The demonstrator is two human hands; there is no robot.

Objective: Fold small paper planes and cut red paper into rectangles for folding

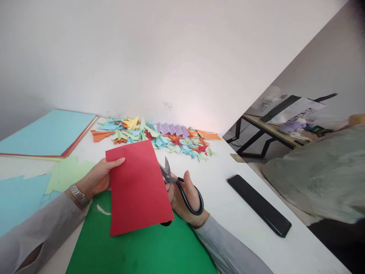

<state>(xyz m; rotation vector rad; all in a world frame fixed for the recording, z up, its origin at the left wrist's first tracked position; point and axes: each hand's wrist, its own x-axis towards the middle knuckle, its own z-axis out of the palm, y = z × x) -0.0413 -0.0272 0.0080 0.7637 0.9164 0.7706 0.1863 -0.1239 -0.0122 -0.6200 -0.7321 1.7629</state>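
My left hand [104,173] pinches the upper left edge of a red sheet of paper [139,190], thumb on the front and fingers behind. In my right hand [186,198] is a pair of black-handled scissors [167,176], with the thumb through one loop. The scissor blades stand apart at the sheet's right edge, one partly hidden behind the paper. Whether they touch the paper I cannot tell. Below the red sheet lies a large green sheet [137,255].
Folded paper pieces [137,131] in many colours lie along the wall. A stack of coloured paper [51,131] sits at the left, with cut blue [23,201] and green paper [68,171] nearer. A long black object [259,205] rests at the right; a person [322,171] is beyond the table.
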